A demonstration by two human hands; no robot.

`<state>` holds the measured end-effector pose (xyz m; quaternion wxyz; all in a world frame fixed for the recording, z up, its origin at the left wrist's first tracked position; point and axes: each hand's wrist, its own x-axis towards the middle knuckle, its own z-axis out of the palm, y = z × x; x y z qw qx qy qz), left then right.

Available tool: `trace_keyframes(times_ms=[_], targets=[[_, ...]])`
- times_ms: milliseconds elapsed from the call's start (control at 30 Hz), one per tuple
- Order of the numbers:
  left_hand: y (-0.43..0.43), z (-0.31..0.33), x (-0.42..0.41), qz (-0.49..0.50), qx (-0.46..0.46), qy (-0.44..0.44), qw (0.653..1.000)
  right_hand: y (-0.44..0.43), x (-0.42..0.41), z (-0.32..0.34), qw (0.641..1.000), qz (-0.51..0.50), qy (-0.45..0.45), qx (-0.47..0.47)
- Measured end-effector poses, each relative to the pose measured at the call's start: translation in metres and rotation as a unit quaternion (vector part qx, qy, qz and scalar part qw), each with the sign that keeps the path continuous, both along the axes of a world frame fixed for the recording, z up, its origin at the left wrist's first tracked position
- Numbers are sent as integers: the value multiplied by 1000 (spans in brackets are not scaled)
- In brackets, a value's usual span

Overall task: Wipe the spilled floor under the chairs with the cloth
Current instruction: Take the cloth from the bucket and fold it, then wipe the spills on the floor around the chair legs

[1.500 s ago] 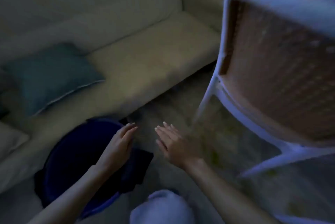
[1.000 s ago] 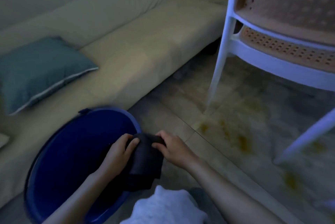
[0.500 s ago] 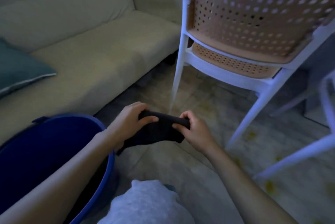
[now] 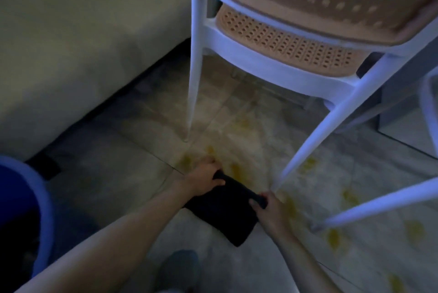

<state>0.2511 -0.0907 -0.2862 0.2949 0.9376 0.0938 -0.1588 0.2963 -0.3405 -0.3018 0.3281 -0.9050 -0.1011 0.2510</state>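
Both hands on the cloth (image 4: 225, 212), one at each end of its rolled top edge: left hand (image 4: 203, 177) clenched on the end at 10 o'clock, right hand (image 4: 267, 207) clenched on the end at 3 o'clock. Holding it stretched between two grips so the full width meets the floor (image 4: 123, 198) flat, not bunched. The rest of the cloth drapes toward me; can't tell if its low corner at 6 o'clock is touching the tile yet. Leading edge sits just short of the yellow spill (image 4: 237, 170), which spreads from 12 to 4 o'clock under the chair (image 4: 284, 41) and past its legs. The left chair leg (image 4: 193, 93) lands at 12 o'clock, another leg just beside my right hand, so my guess is the push has to go between them. Bucket (image 4: 35, 209) parked at 9 o'clock, well apart, within reach for rinsing. Sofa (image 4: 83, 44) bounds the left side. Spill looks untouched; wiping not started.
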Motion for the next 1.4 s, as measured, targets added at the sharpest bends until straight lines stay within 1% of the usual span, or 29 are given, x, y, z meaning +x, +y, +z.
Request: trace_keyframes(times_ms=[33, 67, 100, 133, 200, 267, 333, 400, 433, 500, 600, 733, 867, 1000, 1067, 1167, 1333, 1400], targets=[[0, -22, 5, -11, 21, 4, 1000, -6, 4, -22, 997, 18, -38, -63], [4, -36, 4, -15, 49, -14, 999, -9, 4, -33, 989, 44, -87, -109], [12, -55, 0, -12, 74, -51, 996, -12, 3, -47, 981, 70, -133, -126], [21, -72, -7, 10, 88, -88, 992, -12, 1, -58, 974, 101, -165, -120], [44, -96, -29, 75, 115, -129, 982, -5, -6, -75, 958, 180, -203, -98], [66, -115, -57, 143, 151, -121, 971, 8, -9, -92, 924, 286, -235, -96], [83, -135, -86, 201, 177, -86, 959, 20, -11, -109, 884, 376, -251, -114], [87, -146, -113, 261, 183, -64, 946, 26, -12, -123, 861, 409, -263, -147], [86, -150, -124, 284, 187, -54, 939, 29, -15, -129, 856, 410, -272, -160], [82, -158, -138, 301, 194, -41, 933, 38, -20, -136, 856, 393, -294, -160], [82, -167, -142, 313, 199, -58, 927, 72, -21, -136, 862, 374, -307, -150], [84, -175, -146, 329, 174, -80, 925, 162, -17, -136, 871, 366, -312, -103], [83, -177, -145, 327, 192, -77, 922, 266, -13, -146, 874, 363, -316, -62], [82, -176, -145, 329, 198, -66, 921, 324, -2, -150, 875, 371, -306, -58], [82, -174, -143, 330, 196, -68, 921, 320, 3, -150, 873, 371, -312, -50], [82, -171, -142, 336, 199, -76, 917, 271, 0, -146, 868, 382, -316, -39], [80, -168, -142, 339, 191, -86, 917, 118, -30, -146, 878, 342, -312, -125], [79, -167, -141, 345, 191, -92, 915, 81, -44, -148, 875, 316, -326, -170]])
